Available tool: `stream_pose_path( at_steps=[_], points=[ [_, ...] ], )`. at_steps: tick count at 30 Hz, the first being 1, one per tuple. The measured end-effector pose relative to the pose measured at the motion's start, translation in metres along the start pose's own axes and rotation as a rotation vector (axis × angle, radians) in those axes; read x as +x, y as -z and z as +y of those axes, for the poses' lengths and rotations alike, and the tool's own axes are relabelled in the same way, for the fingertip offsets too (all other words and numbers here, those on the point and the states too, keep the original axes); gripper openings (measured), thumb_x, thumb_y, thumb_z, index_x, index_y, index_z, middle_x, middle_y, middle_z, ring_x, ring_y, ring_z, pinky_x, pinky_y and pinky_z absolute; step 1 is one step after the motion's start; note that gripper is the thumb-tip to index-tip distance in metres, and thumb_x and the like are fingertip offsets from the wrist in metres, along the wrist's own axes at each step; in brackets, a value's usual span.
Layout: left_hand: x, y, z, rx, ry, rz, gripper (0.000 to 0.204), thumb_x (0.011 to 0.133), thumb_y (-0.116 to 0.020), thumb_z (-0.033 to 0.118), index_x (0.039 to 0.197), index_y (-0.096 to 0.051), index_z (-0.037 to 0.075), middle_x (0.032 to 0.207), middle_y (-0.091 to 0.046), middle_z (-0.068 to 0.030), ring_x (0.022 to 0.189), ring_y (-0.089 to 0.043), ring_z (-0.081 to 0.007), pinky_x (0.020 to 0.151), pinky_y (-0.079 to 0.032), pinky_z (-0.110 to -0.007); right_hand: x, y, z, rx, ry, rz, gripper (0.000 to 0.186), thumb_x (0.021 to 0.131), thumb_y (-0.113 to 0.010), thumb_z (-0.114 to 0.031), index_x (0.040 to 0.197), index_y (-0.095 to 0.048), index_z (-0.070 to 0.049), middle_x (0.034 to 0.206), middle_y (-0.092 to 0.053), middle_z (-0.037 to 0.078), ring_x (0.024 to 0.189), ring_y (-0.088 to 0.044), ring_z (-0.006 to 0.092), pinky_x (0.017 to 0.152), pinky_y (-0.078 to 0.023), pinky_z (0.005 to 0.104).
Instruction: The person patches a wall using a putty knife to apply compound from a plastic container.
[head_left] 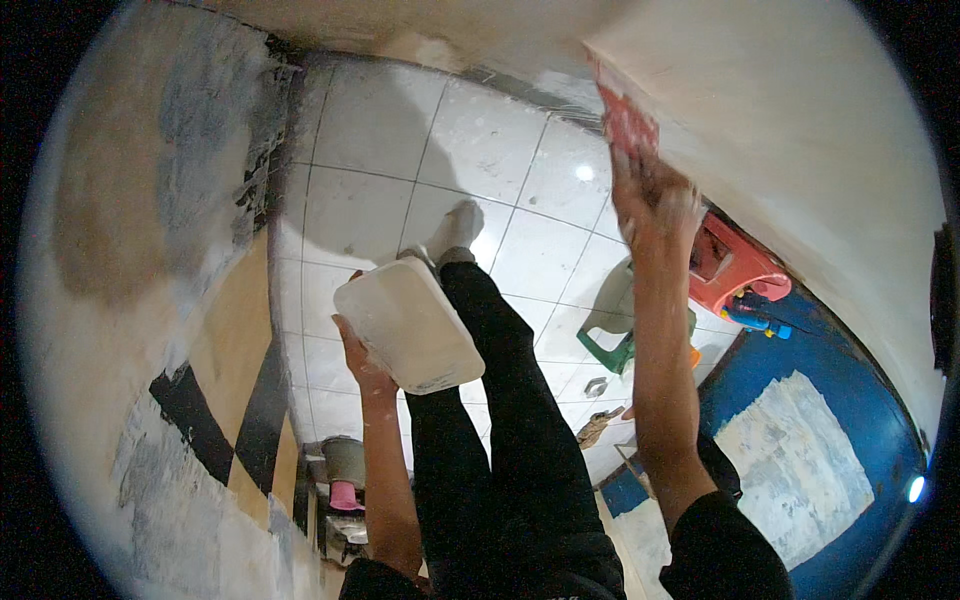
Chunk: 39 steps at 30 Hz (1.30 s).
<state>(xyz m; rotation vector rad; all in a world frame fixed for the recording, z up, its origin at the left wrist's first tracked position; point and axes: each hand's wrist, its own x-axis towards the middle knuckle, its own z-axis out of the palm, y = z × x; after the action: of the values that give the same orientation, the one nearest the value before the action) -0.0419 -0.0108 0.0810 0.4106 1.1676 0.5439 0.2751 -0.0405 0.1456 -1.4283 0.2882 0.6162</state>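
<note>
My left hand (365, 362) grips a white rectangular plastic tub (405, 310) by its side, over my legs; pale stuff lies in it, and the fingers underneath are partly hidden. My right hand (655, 205), smeared by motion, is stretched forward and holds a red putty spreader (628, 115) close to the pale wall (770, 110). Whether the spreader's edge touches the wall I cannot tell. White smears cover that hand's fingers.
White floor tiles (370, 215) lie below, with my foot on them. To the right stand a red plastic stool (735, 262) and a green object (607, 352). A patched blue wall (765, 365) rises behind them. Lower left are a grey bucket (345, 460) and a pink item (345, 496).
</note>
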Motion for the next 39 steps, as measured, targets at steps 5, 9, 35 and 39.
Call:
stream_pose_path(
  at_steps=[5,9,35,39],
  points=[
    [0.003,-0.014,0.008,-0.094,0.007,-0.017,0.058,0.093,-0.024,0.05,0.133,-0.032,0.009,0.13,-0.04,-0.0095,0.12,-0.038,-0.024,0.101,-0.032,-0.037,-0.003,0.005,-0.021,0.331,-0.182,0.056,0.034,0.092,-0.037,-0.009,0.121,-0.036,0.01,0.123,-0.045,0.026,0.11,-0.048,0.0372,0.096,-0.042,0.0436],
    [0.002,-0.018,0.013,-0.125,0.003,-0.068,0.059,0.092,-0.024,0.052,0.133,-0.032,0.009,0.13,-0.04,-0.0103,0.12,-0.039,-0.0242,0.101,-0.034,-0.038,0.017,0.018,-0.059,-1.013,0.182,-0.235,0.035,0.09,-0.041,-0.005,0.118,-0.038,0.016,0.123,-0.045,0.026,0.114,-0.047,0.0299,0.096,-0.043,0.0364],
    [0.001,0.004,-0.006,-0.153,0.038,-0.017,0.057,0.093,-0.025,0.049,0.133,-0.032,0.008,0.129,-0.04,-0.0114,0.119,-0.04,-0.0232,0.099,-0.035,-0.037,-0.029,0.038,-0.045,-0.405,-0.015,-0.11,0.041,0.094,-0.035,-0.022,0.119,-0.042,0.011,0.122,-0.048,0.022,0.114,-0.047,0.022,0.099,-0.037,0.0309],
    [0.007,-0.005,-0.014,-0.114,0.027,-0.023,0.058,0.093,-0.027,0.049,0.132,-0.033,0.008,0.129,-0.041,-0.0116,0.117,-0.041,-0.025,0.098,-0.036,-0.039,0.123,0.119,0.091,0.486,-0.631,-0.111,0.038,0.09,-0.038,-0.003,0.121,-0.033,0.017,0.127,-0.04,0.027,0.116,-0.044,0.0335,0.101,-0.038,0.0386]
  ],
)
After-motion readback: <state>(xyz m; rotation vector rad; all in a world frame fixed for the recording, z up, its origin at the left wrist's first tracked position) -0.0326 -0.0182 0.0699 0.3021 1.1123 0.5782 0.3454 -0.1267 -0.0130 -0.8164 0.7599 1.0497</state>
